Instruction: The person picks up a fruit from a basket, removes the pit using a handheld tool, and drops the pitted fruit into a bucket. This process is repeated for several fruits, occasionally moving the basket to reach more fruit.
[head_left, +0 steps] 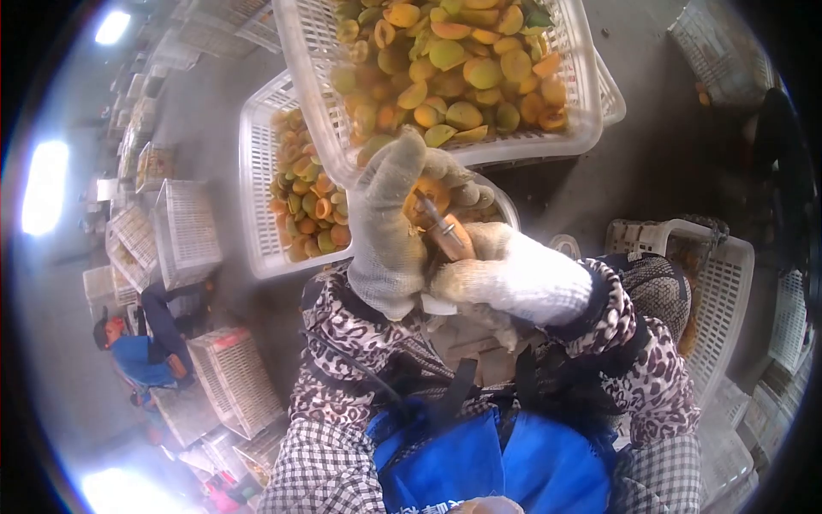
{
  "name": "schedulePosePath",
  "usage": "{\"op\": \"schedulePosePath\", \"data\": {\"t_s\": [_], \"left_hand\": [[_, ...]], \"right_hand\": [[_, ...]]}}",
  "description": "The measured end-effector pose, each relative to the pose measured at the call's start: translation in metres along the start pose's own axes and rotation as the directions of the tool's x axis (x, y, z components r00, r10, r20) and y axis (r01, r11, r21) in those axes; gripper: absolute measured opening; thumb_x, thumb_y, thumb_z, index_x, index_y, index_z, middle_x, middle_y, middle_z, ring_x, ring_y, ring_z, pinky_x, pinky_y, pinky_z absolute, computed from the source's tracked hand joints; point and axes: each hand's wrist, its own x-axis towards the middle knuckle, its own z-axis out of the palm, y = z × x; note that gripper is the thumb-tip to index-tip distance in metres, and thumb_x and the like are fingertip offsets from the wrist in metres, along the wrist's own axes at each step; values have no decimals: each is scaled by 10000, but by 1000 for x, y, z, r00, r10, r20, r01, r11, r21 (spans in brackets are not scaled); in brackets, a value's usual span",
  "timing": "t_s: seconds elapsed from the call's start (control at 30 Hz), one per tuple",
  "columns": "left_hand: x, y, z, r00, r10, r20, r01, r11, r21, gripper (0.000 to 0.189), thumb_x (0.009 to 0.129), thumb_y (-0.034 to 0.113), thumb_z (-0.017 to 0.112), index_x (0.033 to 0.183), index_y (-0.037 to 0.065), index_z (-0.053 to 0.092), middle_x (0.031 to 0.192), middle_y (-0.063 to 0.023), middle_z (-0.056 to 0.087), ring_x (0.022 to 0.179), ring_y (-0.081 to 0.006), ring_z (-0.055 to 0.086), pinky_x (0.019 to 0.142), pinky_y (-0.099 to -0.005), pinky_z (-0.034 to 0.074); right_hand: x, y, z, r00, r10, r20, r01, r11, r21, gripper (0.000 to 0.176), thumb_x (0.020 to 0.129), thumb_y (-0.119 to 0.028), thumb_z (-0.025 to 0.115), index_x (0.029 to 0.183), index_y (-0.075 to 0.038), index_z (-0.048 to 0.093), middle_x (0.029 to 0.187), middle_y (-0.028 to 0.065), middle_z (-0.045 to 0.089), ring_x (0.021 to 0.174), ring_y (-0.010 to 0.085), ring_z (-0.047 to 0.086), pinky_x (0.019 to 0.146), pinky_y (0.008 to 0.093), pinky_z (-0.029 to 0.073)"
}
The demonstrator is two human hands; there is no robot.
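My left hand point(390, 227), in a stained knit glove, curls around an orange stone fruit point(425, 199) just below the front crate's rim. In my right hand point(505, 274), also gloved, is a small wooden-handled knife point(454, 238). Its narrow metal end points up and left against the fruit's flesh. Straight ahead, a white plastic crate point(479, 154) holds many halved fruits, green-yellow outside and orange inside. To its left and lower, a second white crate point(257, 197) holds more halves. The palm sides of both hands are partly hidden.
A white crate point(723, 300) stands by my right side. Stacked crates point(235, 381) are at the left, near a seated person in blue point(150, 355). Another crate point(719, 51) sits on the floor at the upper right. My blue apron point(497, 458) covers my lap.
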Motion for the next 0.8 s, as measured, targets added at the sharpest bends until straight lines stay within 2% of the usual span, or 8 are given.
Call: {"op": "schedulePosePath", "data": {"t_s": [0.07, 0.17, 0.27, 0.33, 0.4, 0.5, 0.63, 0.8], "left_hand": [[6, -9, -10, 953, 252, 168, -276, 951, 140, 459, 1003, 464, 474, 872, 44, 603, 805, -123, 615, 829, -269, 648, 821, -445, 554], [15, -16, -20, 980, 164, 115, -169, 985, 28, 457, 1004, 463, 477, 854, 46, 590, 819, -119, 610, 841, -255, 630, 850, -431, 538], [19, -12, -13, 938, 275, 211, -298, 951, 84, 371, 926, 372, 656, 806, 28, 589, 787, -104, 604, 769, -234, 617, 804, -414, 531], [20, -9, -9, 926, 277, 257, -305, 949, 79, 371, 924, 383, 660, 823, 32, 594, 805, -97, 602, 782, -227, 614, 833, -420, 529], [14, -7, -1, 914, 279, 293, -310, 949, 61, 371, 922, 393, 664, 841, 37, 600, 822, -90, 600, 795, -221, 612, 863, -427, 526], [-7, 1, 16, 992, -33, 121, 66, 959, -275, 361, 943, 418, 632, 902, 59, 612, 831, -58, 591, 810, -210, 613, 913, -461, 529], [-6, 0, 6, 988, -99, 116, 133, 930, -342, 331, 952, 388, 626, 903, 61, 613, 836, -55, 598, 830, -208, 621, 913, -464, 533], [4, -1, -20, 983, -125, 135, 175, 858, -483, 243, 959, 279, 636, 905, 43, 614, 851, -64, 619, 811, -226, 649, 848, -437, 586]], "right_hand": [[11, 15, 1, 992, -123, -20, 123, 992, -14, 282, 871, -237, 638, 1026, -5, 598, 717, 24, 589, 522, 104, 544, 483, 268, 475], [12, 11, 5, 945, -177, -277, 21, 873, -487, 260, 879, -235, 635, 1030, -24, 606, 727, 1, 592, 550, 78, 539, 491, 242, 459], [3, -2, 4, 993, 86, -81, -87, 996, -5, 251, 888, -207, 660, 1061, -30, 614, 771, 26, 634, 608, 95, 592, 518, 235, 471], [8, 20, -5, 996, 82, 38, -89, 830, 551, 178, 939, -180, 649, 925, -11, 596, 699, 31, 570, 477, 129, 493, 385, 231, 392], [10, 32, -17, 995, 88, 54, -102, 752, 652, 179, 947, -169, 640, 955, 9, 621, 745, 43, 602, 547, 144, 541, 436, 260, 437], [7, 20, -21, 991, 45, 124, -79, 954, 290, 337, 861, -157, 731, 1131, 21, 638, 986, 92, 672, 906, 194, 631, 776, 342, 524], [4, 10, -22, 996, 63, 62, -66, 996, 54, 446, 833, -104, 722, 1237, 26, 587, 1133, 99, 657, 1075, 182, 607, 940, 316, 479], [-3, -1, -4, 988, 30, 151, -25, 999, -35, 156, 885, -162, 655, 999, -57, 642, 776, -23, 575, 728, 75, 565, 646, 231, 466]]}}
